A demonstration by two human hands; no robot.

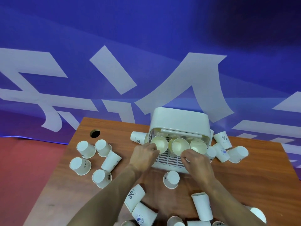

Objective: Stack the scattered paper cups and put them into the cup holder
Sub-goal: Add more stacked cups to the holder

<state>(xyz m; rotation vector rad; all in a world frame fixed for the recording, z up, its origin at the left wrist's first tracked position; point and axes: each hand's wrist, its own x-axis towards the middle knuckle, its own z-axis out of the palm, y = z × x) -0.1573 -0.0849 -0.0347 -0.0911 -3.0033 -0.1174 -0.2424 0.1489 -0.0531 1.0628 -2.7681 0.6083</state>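
A white cup holder [179, 121] with a raised lid stands at the back middle of the wooden table [260, 180]. Inside it three cups or stacks show their open mouths: left [160, 143], middle [180, 145], right [197, 145]. My left hand [145, 154] pinches the rim of the left cup. My right hand [196, 159] has its fingertips at the lower rim of the right cup, over the holder's slotted tray [169, 159]; whether it grips the cup is unclear. White paper cups lie scattered all round the holder.
Several cups stand upside down at the left [85, 149] and one in front of the holder [171, 179]. More lie near the front edge [202, 206] and at the right [237, 154]. A round cable hole [95, 133] is at the back left. A blue banner hangs behind.
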